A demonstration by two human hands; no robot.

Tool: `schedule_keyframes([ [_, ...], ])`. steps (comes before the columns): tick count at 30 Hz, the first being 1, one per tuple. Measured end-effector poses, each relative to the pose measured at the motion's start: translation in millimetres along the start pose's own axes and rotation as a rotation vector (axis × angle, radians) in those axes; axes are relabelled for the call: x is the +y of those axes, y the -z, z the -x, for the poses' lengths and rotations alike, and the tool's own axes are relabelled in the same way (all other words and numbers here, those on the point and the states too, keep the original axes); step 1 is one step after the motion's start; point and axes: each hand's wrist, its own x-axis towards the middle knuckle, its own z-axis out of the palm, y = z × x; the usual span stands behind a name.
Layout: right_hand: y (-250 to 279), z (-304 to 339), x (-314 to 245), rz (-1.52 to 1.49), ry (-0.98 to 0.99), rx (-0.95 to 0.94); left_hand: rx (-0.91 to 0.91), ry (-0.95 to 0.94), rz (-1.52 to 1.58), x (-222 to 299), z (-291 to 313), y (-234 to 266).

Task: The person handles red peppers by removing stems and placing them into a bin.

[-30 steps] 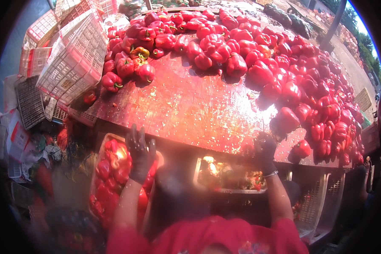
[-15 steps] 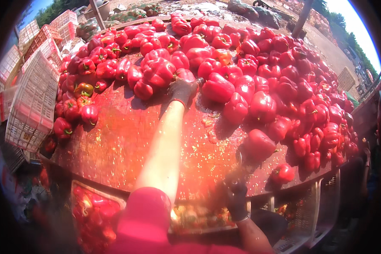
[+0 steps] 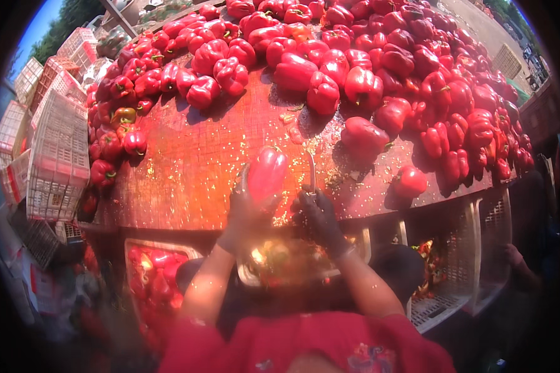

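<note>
Head view: my left hand (image 3: pixel 250 208) grips a red bell pepper (image 3: pixel 266 174) at frame centre; my right hand (image 3: pixel 320 214) holds a knife (image 3: pixel 311 171) close beside it. Wet, seedy table (image 3: pixel 193 155); blade may slip toward my fingers.

Two gloved hands work here, the left hand (image 3: pixel 246 208) and the right hand (image 3: pixel 320 217). One knife (image 3: pixel 311 171). One held pepper (image 3: pixel 266 174). The pepper heap (image 3: pixel 379 62) holds too many to count. Several white crates (image 3: pixel 56 155), number unclear.
</note>
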Motion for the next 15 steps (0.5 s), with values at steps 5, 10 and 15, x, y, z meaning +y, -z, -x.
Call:
schedule_keyframes([
  [5,1.2,10.9,39.4,0.342,0.104,-0.163,-0.143,-0.372,-0.749,10.5,37.9,18.5],
  [10,0.9,21.2,23.1,0.176,-0.077,-0.189,-0.459,0.344,-0.759,39.6,16.1,-1.1],
  [15,15.4,15.5,17.0,0.698,0.405,-0.098,-0.185,-0.165,-0.695,19.9,43.5,0.0],
])
